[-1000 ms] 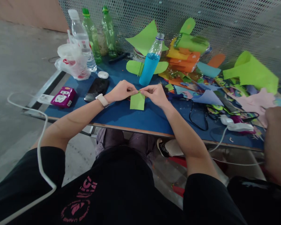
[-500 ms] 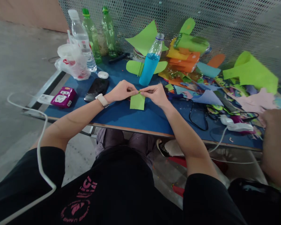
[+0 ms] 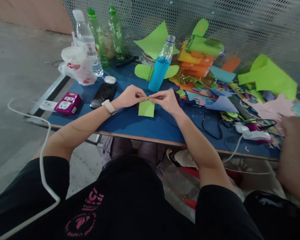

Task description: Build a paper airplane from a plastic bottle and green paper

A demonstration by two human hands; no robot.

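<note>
A small green paper piece point(image 3: 146, 108) hangs between my two hands above the blue table. The thumb and fingers of my left hand point(image 3: 131, 97) pinch its top edge from the left. From the right, my right hand point(image 3: 166, 100) pinches the same edge, the fingertips of both hands nearly touching. Just behind them stands a bottle of blue liquid point(image 3: 160, 74), with green rounded paper wings point(image 3: 143, 72) at its sides and a pleated strip next to it. The paper's top edge is partly covered by my fingertips.
Left on the table point(image 3: 150, 128) are a purple power socket point(image 3: 68, 103), a black phone point(image 3: 103, 95), a white case point(image 3: 110, 80), a bagged cup point(image 3: 77, 65) and several bottles. Paper scraps point(image 3: 222, 103), cables and orange-green bottle crafts point(image 3: 198, 60) lie right. Another person's arm point(image 3: 295, 160) reaches in at far right.
The green paper has shifted very slightly left, still pinched in both my hands. The other person's arm at the right has moved slightly.
</note>
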